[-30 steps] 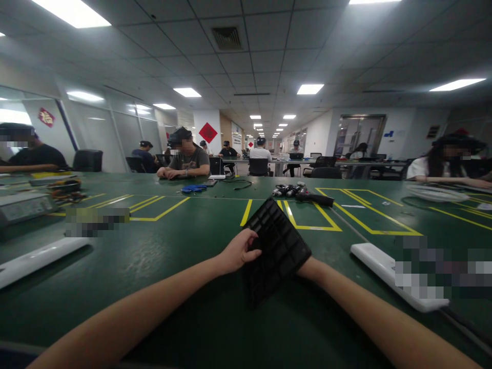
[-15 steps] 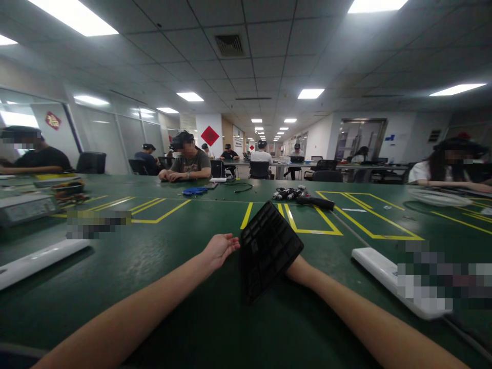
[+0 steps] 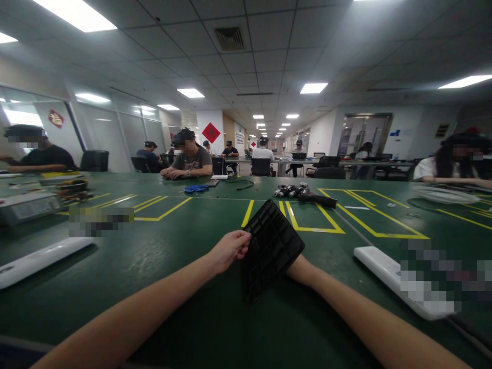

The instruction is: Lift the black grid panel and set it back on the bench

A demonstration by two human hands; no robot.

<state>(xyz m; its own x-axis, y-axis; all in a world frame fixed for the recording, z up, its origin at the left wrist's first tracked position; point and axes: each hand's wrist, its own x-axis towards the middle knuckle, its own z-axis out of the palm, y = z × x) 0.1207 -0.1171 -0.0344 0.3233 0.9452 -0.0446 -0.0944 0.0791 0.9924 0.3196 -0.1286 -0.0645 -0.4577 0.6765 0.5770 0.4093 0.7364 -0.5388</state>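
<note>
A black plastic tray [image 3: 273,241], divided into a grid of shallow compartments, is tilted up above the green table with its gridded face toward me. My right hand [image 3: 300,267] supports it from behind at the right side; the tray hides those fingers. At the tray's upper left edge is my left hand [image 3: 232,250], thumb and fingers closed in a pinch. Its fingertips overlap that edge, and whatever they pinch is too small or hidden to make out.
White power strips lie on the green table [image 3: 161,287] at left [image 3: 46,261] and right [image 3: 380,269]. Farther back are a bundle of black cables [image 3: 294,191], a blue item [image 3: 196,189], yellow tape lines and a grey box [image 3: 28,207]. Several people sit around.
My left hand has moved slightly right and up to the tray's edge, its spread fingers closing into a pinch. The tray and my right hand stay nearly in place.
</note>
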